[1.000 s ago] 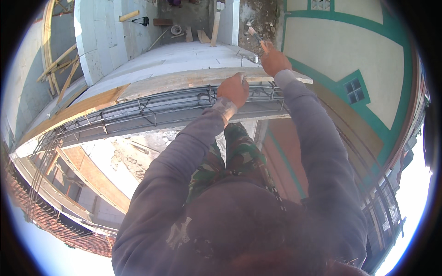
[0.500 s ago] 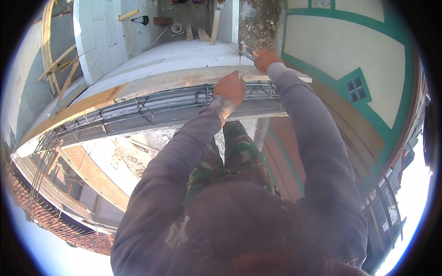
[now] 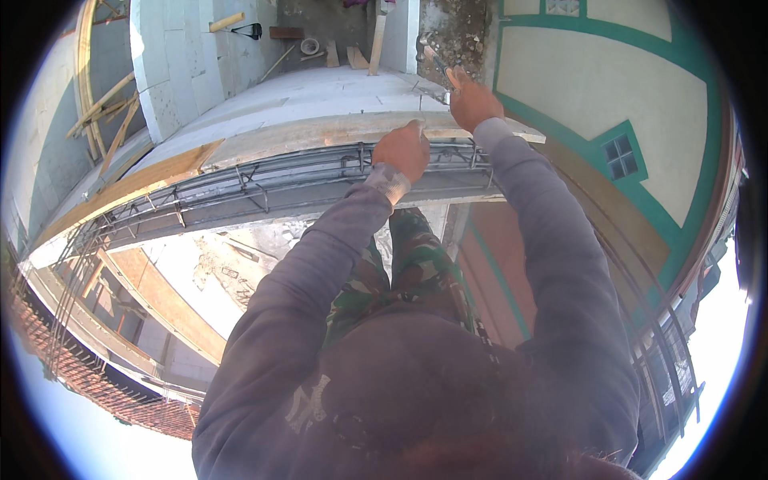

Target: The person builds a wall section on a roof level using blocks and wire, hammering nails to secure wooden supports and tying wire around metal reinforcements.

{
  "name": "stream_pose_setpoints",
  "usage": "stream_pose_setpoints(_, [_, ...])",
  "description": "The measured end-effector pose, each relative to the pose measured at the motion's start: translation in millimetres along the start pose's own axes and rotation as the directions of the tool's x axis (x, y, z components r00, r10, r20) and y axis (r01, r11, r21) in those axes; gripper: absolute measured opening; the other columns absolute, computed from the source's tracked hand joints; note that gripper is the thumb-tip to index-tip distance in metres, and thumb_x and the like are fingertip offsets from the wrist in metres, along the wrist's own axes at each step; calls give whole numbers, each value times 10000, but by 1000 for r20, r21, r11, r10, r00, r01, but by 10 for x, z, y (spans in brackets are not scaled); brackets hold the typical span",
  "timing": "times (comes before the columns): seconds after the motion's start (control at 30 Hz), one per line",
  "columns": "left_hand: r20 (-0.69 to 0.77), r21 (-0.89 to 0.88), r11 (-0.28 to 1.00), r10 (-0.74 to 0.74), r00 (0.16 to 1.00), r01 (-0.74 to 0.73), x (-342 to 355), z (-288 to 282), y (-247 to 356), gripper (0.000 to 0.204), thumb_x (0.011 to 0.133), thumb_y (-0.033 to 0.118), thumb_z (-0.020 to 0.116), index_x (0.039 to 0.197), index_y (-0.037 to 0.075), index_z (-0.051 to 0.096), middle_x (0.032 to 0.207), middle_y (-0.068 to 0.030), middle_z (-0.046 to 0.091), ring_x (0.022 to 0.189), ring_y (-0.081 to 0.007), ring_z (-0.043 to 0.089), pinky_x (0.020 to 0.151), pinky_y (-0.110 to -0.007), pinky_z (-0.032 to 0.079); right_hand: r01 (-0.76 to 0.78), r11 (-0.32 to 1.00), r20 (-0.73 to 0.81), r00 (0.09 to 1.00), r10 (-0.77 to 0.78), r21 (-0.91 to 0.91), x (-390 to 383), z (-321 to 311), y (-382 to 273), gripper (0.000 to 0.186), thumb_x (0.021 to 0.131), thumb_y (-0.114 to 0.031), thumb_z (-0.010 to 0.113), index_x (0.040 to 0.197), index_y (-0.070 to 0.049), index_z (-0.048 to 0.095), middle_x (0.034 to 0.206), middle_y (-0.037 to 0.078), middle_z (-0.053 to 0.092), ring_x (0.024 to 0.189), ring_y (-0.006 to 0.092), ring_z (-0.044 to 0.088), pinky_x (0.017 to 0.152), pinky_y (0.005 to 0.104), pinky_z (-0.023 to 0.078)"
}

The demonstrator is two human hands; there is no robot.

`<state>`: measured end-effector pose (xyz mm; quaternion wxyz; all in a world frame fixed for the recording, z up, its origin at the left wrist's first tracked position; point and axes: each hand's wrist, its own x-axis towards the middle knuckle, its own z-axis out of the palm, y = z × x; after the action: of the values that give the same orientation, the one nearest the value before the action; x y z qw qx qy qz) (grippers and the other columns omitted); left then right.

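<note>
My right hand (image 3: 474, 104) is closed around the handle of a hammer (image 3: 437, 62), raised above the far side of a long wooden board (image 3: 312, 132). The hammer's head end is smeared and hard to make out. A thin nail (image 3: 421, 103) stands upright at the board's edge, just beyond my left hand (image 3: 402, 152). That hand is closed over the board's near side, its thumb side up by the nail; its fingertips are hidden. Steel rebar (image 3: 308, 172) tied with stirrups runs along the near side of the board, under my left wrist.
Pale block walls (image 3: 172, 68) rise beyond the board, with wood offcuts (image 3: 357, 58) and a round bucket (image 3: 310, 48) on the ground far below. A cream and green house wall (image 3: 600, 76) stands at right. Bamboo poles (image 3: 84, 80) lean at far left.
My right hand has moved up and slightly right, carrying the hammer away from the nail. My left hand stays on the board.
</note>
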<state>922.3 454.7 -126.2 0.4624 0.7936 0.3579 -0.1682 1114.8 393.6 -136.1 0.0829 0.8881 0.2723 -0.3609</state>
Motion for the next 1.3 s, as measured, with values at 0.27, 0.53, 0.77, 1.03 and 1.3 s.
stream_pose_setpoints(0.27, [40,27,999,-22,999,21,-10,-54,52,320,972,218,607,1226,57,716,951,-239,757,922,-432,733,854,-523,580,-23,998,50,999,21,51,149,134,124,399,971,-235,572,1334,-114,685,1273,211,721,1187,411,687,1027,502,539])
stream_pose_setpoints(0.53, [28,12,1000,-18,999,18,-19,-39,50,319,973,221,604,1222,61,721,961,-236,758,932,-432,731,857,-520,577,-3,999,41,999,1,36,157,187,215,377,974,-242,571,1308,-121,697,1259,221,724,1168,405,699,1015,513,543])
stream_pose_setpoints(0.77, [60,21,999,-27,998,26,-9,-79,65,315,980,237,603,1210,45,698,1003,-240,759,982,-430,732,883,-523,572,-35,999,98,995,33,12,-3,-64,1,397,969,-227,578,1336,-118,683,1239,208,737,1155,406,705,1003,496,553])
stream_pose_setpoints(1.03, [32,14,1000,-11,999,11,-27,-38,56,312,979,227,611,1215,45,704,1010,-239,760,981,-422,733,887,-516,574,-75,996,134,988,81,-49,181,54,174,434,998,-275,545,1387,-119,659,1285,211,719,1213,397,684,1023,492,549])
stream_pose_setpoints(1.3, [21,29,1000,8,1000,-9,-9,-28,36,298,980,216,605,1197,42,711,967,-244,758,941,-430,736,864,-515,582,-64,995,215,973,79,-75,251,106,124,485,988,-273,563,1455,-150,609,1332,215,694,1241,391,663,1049,489,517])
